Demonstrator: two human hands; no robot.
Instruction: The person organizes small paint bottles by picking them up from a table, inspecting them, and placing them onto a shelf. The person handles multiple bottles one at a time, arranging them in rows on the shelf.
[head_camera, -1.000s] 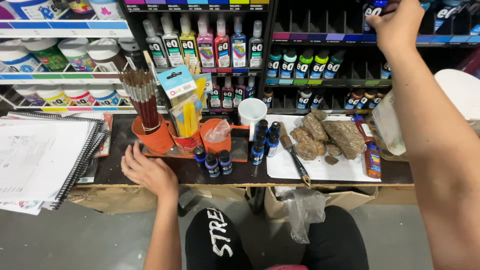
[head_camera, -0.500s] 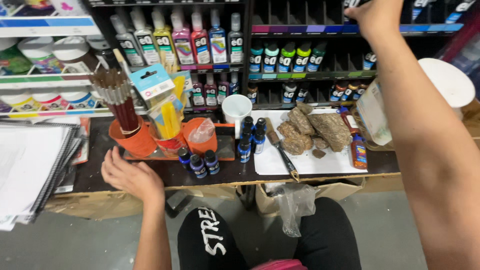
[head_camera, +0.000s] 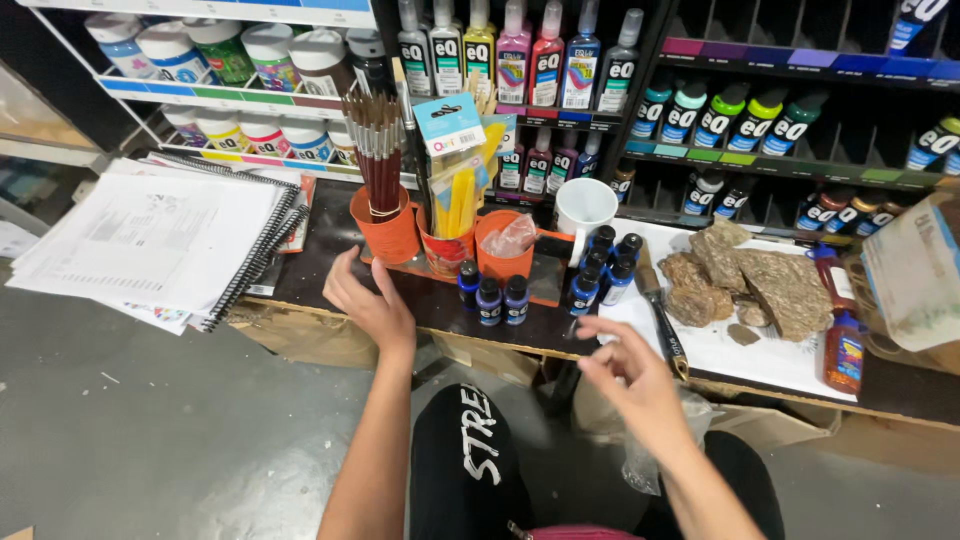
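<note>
The dark desk (head_camera: 330, 255) runs under racks of paint, its front edge facing the person. On its left end lies a spiral-bound stack of printed papers (head_camera: 150, 240), overhanging the front edge. Toward the right end a white sheet (head_camera: 740, 350) carries brown rock-like chunks (head_camera: 750, 280), with a dark-handled knife (head_camera: 660, 315) lying along its left side and an orange bottle (head_camera: 843, 350) at its right. At the middle stand three orange cups: the left cup (head_camera: 388, 232) packed with red-handled brushes (head_camera: 375, 150), the next holding yellow tools under a light-blue card package (head_camera: 450, 125), the third stuffed with clear wrap. A white mug (head_camera: 583, 208) stands behind.

The small blue paint bottles (head_camera: 490, 298) with black caps sit in two clusters near the front edge. The left hand (head_camera: 370, 300) rests open at the front edge, fingers spread, just left of the nearer cluster and holding nothing. The right hand (head_camera: 625, 365) hovers in front of the edge, open with fingers loosely curled, empty, just below the right cluster (head_camera: 600, 270).

On the rack behind, tall squeeze bottles carry square black labels, above coloured shelf strips.
</note>
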